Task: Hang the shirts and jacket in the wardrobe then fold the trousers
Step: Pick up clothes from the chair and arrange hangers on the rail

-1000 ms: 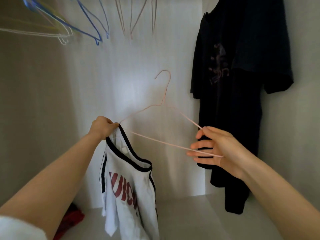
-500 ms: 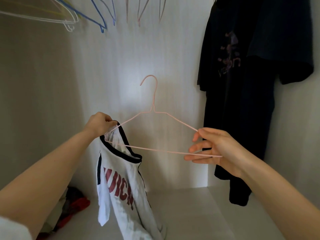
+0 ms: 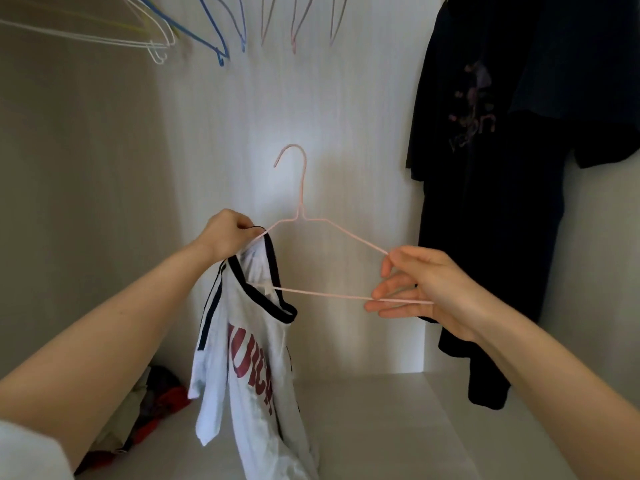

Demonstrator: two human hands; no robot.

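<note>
The left hand [image 3: 230, 233] is curled tight round the dark-trimmed collar of the white shirt [image 3: 252, 362], gathered at one end of the pink wire hanger [image 3: 302, 199]. The right hand [image 3: 426, 289] pinches the hanger's other corner between thumb and forefinger, its remaining fingers loosely extended along the bottom bar. The shirt hangs from the left grip, its hem reaching the pale wardrobe floor [image 3: 374, 431]. Below and left of that grip lies a heap of clothes [image 3: 156, 403]. Beyond the right hand a dark T-shirt [image 3: 485, 209] hangs against the white back wall [image 3: 346, 109]; empty hangers [image 3: 214, 39] hang above.
</note>
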